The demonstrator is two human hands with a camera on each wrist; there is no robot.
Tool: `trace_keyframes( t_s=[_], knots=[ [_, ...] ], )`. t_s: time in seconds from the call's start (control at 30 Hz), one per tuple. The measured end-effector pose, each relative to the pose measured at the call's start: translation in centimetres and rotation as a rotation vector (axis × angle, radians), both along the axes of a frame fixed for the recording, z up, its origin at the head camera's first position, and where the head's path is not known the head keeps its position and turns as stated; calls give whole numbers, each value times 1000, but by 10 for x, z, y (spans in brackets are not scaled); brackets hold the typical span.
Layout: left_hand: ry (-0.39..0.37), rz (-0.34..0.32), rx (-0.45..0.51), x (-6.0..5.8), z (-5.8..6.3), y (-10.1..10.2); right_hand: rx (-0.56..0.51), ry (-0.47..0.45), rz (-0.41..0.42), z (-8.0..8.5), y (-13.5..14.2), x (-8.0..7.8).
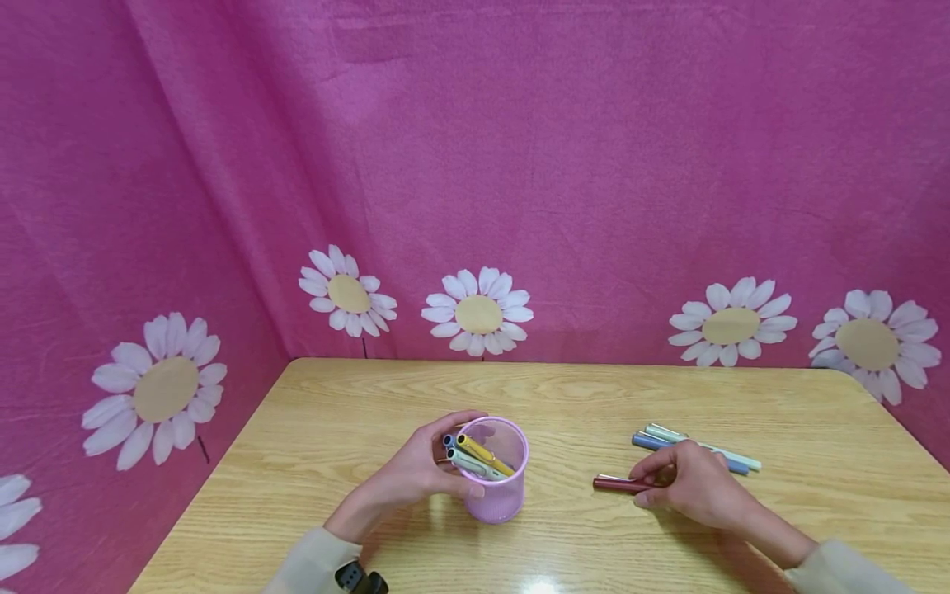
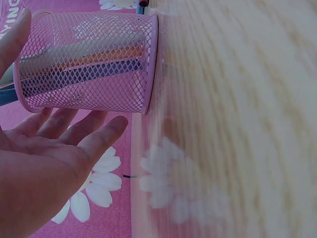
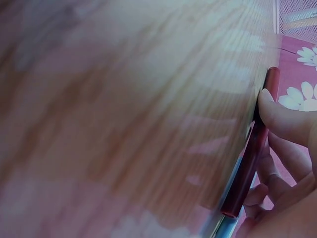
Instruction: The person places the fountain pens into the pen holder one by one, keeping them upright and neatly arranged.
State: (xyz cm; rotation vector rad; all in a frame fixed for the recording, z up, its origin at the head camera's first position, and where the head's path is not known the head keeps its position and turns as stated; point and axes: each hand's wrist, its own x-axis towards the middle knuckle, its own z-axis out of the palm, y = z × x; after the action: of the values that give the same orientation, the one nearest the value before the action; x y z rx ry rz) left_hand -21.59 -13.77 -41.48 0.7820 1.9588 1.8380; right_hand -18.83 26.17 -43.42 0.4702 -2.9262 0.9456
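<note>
My left hand [image 1: 417, 472] curves round an upright pink mesh cup [image 1: 499, 500] on the desk [image 1: 571, 396]; inside lean a blue pen [image 1: 449, 442], a pale green pen [image 1: 475, 469] and a yellow pen [image 1: 484, 454]. Rightward, my right hand [image 1: 693, 480] pinches a dark red pen [image 1: 613, 484] near a second blue pen [image 1: 651, 442] and second green pen [image 1: 742, 460].

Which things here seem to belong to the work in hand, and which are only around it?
Seem part of the work:
dark red pen, pinched by the right hand
pink mesh cup, the left hand around it
pens in the cup
blue pen and pale green pen lying nearby

Only surroundings:
wooden table
flowered pink curtain
black wrist-worn item
</note>
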Motion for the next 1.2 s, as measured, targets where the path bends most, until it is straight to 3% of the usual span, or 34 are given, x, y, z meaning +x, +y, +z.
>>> trace_keyframes(
  t_s=[0.33,0.77,1.2],
  knots=[
    [-2,-5,16,-1,0,2,-16,-8,-1,3,-2,2],
    [-10,-1,-4,-1,1,1,-73,-72,-31,20,-13,7],
    [-14,3,-18,1,3,0,-195,-83,22,38,-29,15]
  ],
)
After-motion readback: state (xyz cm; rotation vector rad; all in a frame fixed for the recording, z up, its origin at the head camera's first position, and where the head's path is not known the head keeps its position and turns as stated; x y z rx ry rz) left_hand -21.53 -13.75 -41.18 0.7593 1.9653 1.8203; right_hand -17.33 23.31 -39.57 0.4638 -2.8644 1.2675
